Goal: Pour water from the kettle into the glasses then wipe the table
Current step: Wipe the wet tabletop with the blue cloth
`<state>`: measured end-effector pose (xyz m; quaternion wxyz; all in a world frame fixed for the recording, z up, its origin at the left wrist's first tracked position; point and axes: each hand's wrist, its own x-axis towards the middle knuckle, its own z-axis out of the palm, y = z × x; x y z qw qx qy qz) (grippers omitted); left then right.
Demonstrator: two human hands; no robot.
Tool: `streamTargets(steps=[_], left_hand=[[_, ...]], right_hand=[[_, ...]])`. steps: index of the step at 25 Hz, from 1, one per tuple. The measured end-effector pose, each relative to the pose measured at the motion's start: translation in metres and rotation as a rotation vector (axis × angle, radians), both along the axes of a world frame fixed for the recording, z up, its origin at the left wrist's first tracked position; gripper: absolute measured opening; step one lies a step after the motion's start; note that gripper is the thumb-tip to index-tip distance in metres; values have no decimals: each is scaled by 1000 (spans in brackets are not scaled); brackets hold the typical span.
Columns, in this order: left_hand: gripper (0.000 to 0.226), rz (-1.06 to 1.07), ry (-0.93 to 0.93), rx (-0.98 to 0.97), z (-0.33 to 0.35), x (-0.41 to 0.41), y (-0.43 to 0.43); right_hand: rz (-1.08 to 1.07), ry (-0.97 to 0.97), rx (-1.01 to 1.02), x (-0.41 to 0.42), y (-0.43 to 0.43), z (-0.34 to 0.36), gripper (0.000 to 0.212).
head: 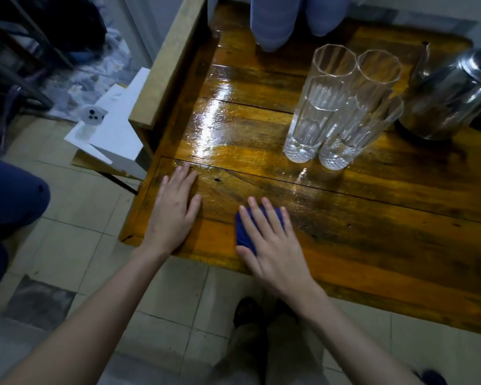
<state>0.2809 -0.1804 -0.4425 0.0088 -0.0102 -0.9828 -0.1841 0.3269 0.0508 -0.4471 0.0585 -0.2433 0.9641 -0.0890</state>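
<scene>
Two hands lie flat at the bench's (372,218) near edge. The left hand (175,209) rests on bare wood, fingers straight and slightly spread, holding nothing. The right hand (272,243) presses one blue cloth (242,232) down under straight fingers. Two glasses (317,107), touching each other and part-filled with water, stand beyond the right fingers. One kettle (453,98) stands just right of the glasses, well apart from both hands.

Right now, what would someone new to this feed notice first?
Two tall glasses stand side by side on the wooden table, with the steel kettle to their right. Near the front edge, the right hand presses a blue cloth flat while the left hand rests open on the wood.
</scene>
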Motion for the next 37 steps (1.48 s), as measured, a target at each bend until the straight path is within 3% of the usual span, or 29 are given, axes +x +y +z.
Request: streamTargets(steps=[2, 5, 10, 14, 19, 24, 29, 33, 37], left_hand=[[56, 21, -2, -52, 0, 5, -23], [64, 265, -43, 15, -2, 9, -41], [60, 272, -21, 18, -3, 7, -33], [55, 290, -13, 11, -3, 8, -34], [50, 239, -15, -16, -5, 7, -38], [49, 269, -10, 9, -7, 8, -36], [49, 258, -11, 7, -8, 9, -37], [49, 264, -9, -9, -7, 8, -36], [50, 248, -24, 5, -7, 9, -37]], right_hand=[[-32, 43, 79, -2, 29, -1, 69], [-161, 22, 134, -11, 72, 2, 72], [-332, -22, 109, -35, 56, 10, 82], [-89, -18, 105, -57, -36, 11, 89], [112, 28, 46, -64, -135, 4, 72], [215, 60, 47, -54, -82, -1, 68], [101, 1, 93, -72, 2, 1, 74], [20, -2, 19, -103, -48, 2, 74], [134, -13, -12, -114, -131, 3, 75]])
